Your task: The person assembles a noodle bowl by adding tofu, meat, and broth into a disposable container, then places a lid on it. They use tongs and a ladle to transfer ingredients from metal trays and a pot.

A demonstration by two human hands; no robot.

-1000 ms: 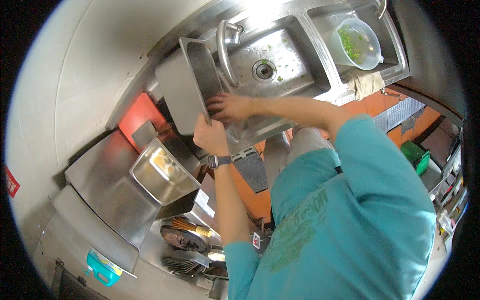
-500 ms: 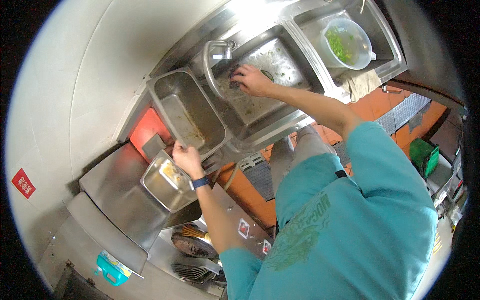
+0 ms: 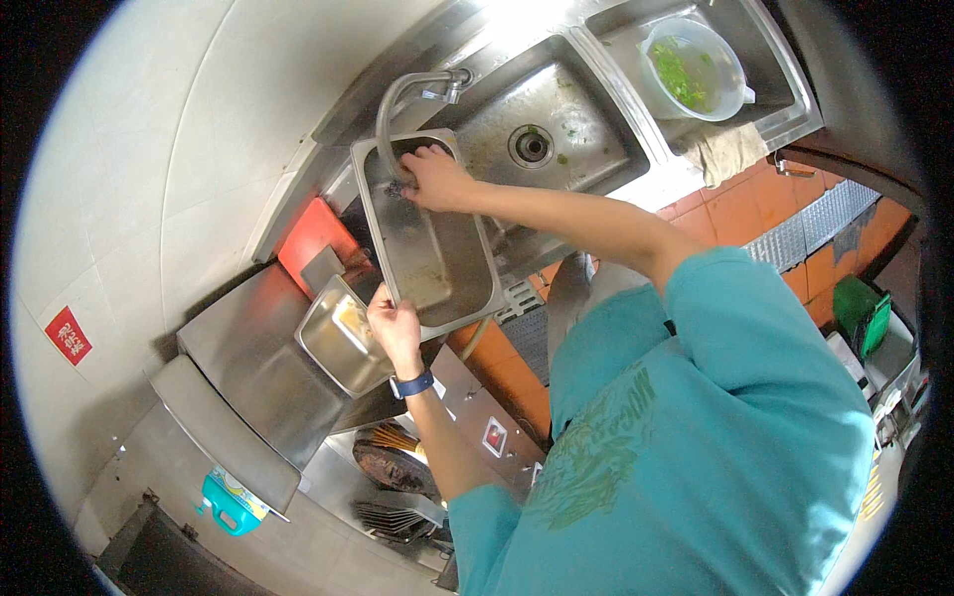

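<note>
A long, deep stainless steel pan (image 3: pixel 429 243) tilts across the left edge of the sink, with brownish residue at its near end. My left hand (image 3: pixel 396 328) is closed on the pan's near left rim. Inside the pan's far end, my right hand (image 3: pixel 437 181) curls over a dark scouring pad (image 3: pixel 395 188), mostly hidden under the fingers. The curved faucet (image 3: pixel 384 119) reaches over the pan beside that hand. Right of the pan lies the sink basin (image 3: pixel 586 94), with a drain (image 3: pixel 531 146) and green scraps.
A smaller steel pan (image 3: pixel 370 371) with pale residue sits left of my left hand, near a red board (image 3: pixel 316 238). In the right basin stands a translucent tub (image 3: pixel 723 68) holding greens. A beige cloth (image 3: pixel 730 154) hangs over the sink's front edge.
My right hand has moved left with the scouring pad, from over the sink basin into the long pan. The pan has shifted right and turned somewhat, with my left hand still on its rim.
</note>
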